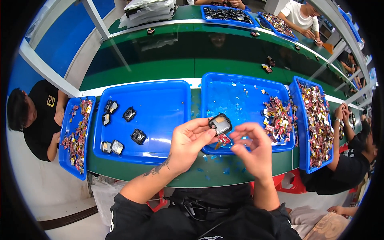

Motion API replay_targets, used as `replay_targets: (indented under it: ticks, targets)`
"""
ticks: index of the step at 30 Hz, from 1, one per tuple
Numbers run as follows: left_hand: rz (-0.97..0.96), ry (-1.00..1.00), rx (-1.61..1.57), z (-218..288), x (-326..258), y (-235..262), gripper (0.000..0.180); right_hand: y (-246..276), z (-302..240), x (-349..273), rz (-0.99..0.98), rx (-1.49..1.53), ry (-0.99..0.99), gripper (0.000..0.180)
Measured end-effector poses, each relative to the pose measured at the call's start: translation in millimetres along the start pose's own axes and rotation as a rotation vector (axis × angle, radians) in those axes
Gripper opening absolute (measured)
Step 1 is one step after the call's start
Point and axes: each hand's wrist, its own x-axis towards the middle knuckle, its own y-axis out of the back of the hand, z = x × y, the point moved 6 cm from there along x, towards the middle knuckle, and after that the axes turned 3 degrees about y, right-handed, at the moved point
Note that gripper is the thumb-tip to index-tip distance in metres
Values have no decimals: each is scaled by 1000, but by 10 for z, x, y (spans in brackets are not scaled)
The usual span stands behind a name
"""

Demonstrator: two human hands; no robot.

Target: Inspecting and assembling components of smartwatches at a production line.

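Observation:
In front of me, my left hand point(193, 140) pinches a small black-framed device housing point(221, 123) with a pale grey panel facing up. Just below it, close to my left fingertips, is a small red circuit piece point(223, 138); whether it is attached to the housing I cannot tell. My right hand point(254, 149) hovers right beside the housing, its fingers curved and apart, with nothing visible between them. Both hands are over the near edge of a blue tray point(208, 86), which holds a heap of small red and yellow parts point(277, 120) and scattered bluish film scraps point(228, 100).
Left of it, another blue tray point(160, 90) holds several black housings point(139, 137). Narrow blue trays of small parts point(76, 138) point(316, 124) flank both sides. Beyond runs a green belt point(160, 60) with a few loose pieces. Other people work at left, right and far side.

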Motion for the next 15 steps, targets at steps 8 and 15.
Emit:
replay_targets:
  ticks: [8,15]
  targets:
    - [3,-43,75,123,-28,-127,33,-50,69,-59,-87,-18,-59,11]
    - [-140,-519,925,241,-116,-280,31,-23,43,-54,-152,176,-109,11]
